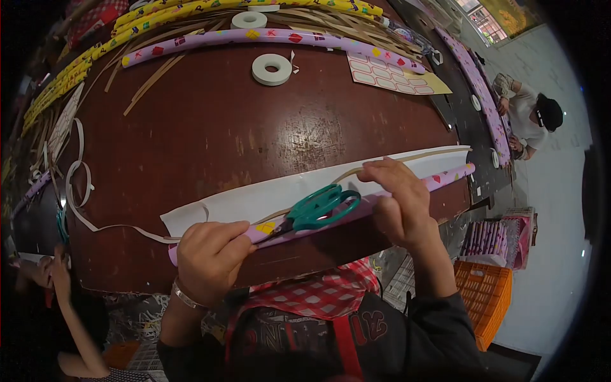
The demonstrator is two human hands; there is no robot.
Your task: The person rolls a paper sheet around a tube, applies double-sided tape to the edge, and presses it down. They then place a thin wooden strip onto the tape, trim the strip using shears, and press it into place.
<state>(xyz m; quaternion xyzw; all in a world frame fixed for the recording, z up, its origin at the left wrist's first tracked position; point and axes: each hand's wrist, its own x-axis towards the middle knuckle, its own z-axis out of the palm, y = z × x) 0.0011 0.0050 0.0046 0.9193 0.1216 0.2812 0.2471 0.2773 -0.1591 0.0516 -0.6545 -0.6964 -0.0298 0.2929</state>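
Observation:
A sheet of wrapping paper (254, 196), white side up, lies partly rolled along the table's near edge. Its pink patterned roll (445, 178) runs along the near side. My left hand (213, 260) is closed around the left part of this roll, beside the scissor blades. Scissors (323, 207) with teal handles rest across the paper and roll between my hands, held by neither handle. A thin brown strip (420, 155) lies along the sheet. My right hand (402, 202) rests over the strip and roll, fingers bent and thumb apart from them.
White tape rolls (272, 69), a label sheet (388, 73), finished pink (273, 38) and yellow rolls (146, 28) and brown strips lie at the back. Loose white tape (79, 191) curls at left. Another person (531, 121) works at right; a co-worker's hands (58, 274) show at left. An orange crate (484, 299) stands below.

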